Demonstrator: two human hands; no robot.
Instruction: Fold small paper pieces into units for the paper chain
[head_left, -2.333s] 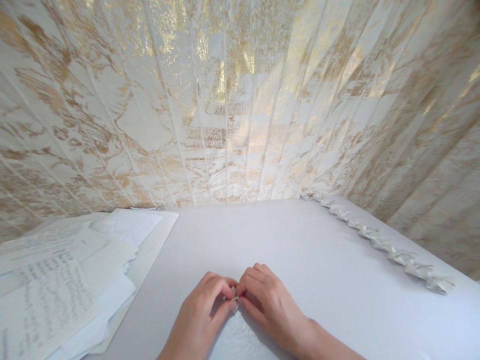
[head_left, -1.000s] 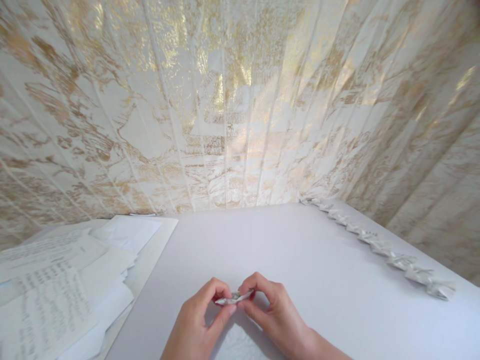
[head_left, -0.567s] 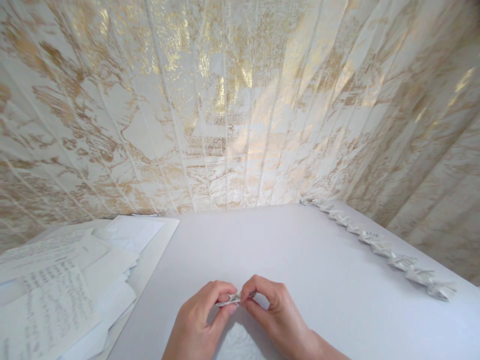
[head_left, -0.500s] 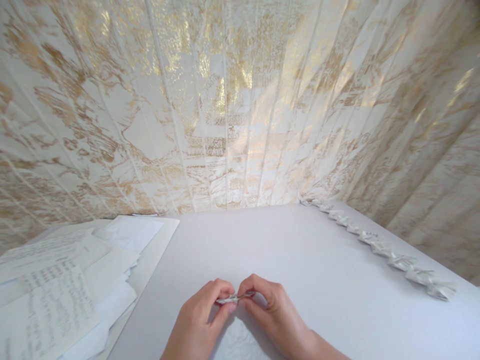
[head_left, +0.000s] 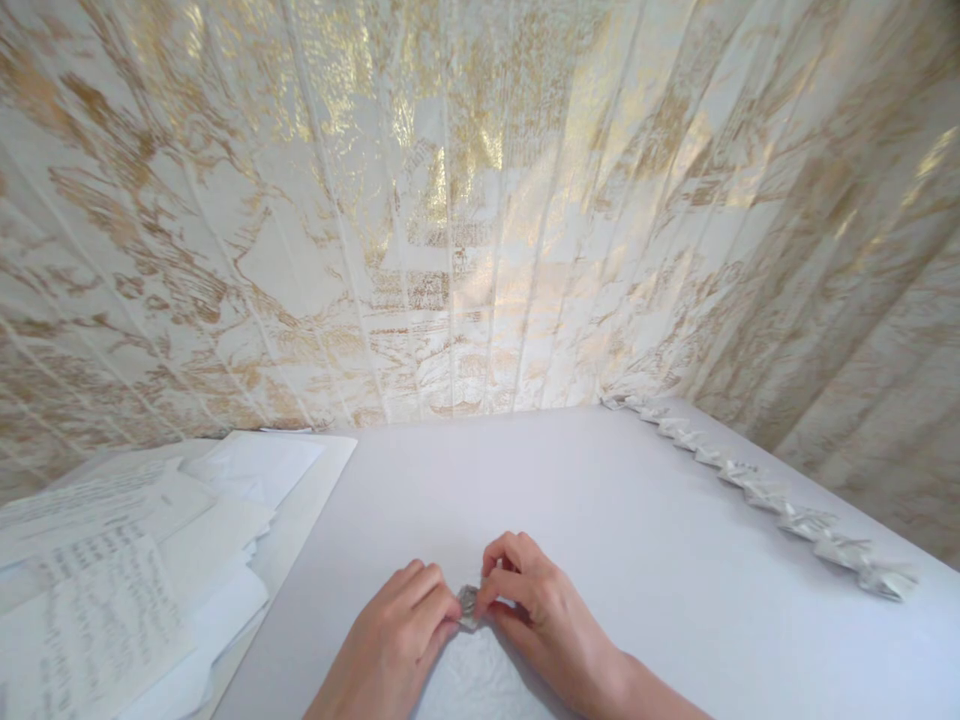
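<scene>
A gold-patterned curtain (head_left: 450, 240) hangs behind the white desk (head_left: 465, 490), papers (head_left: 112, 590) at left; left hand (head_left: 401, 620) and right hand (head_left: 546, 612) pinch a folded paper (head_left: 468, 604).

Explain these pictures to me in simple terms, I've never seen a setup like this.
There is no machine here: you are seeing a person's own bare left hand and right hand. The view comes from a camera worn on the person's head, looking forward and down.

In front is a white table. To the left lies an untidy pile of paper sheets, some with writing too blurred to read. Along the right edge runs a row of small folded paper pieces. Beyond the table hangs a pleated white curtain with gold patterning.

Between the fingertips of both hands is a small grey-white piece, apparently folded paper.
</scene>
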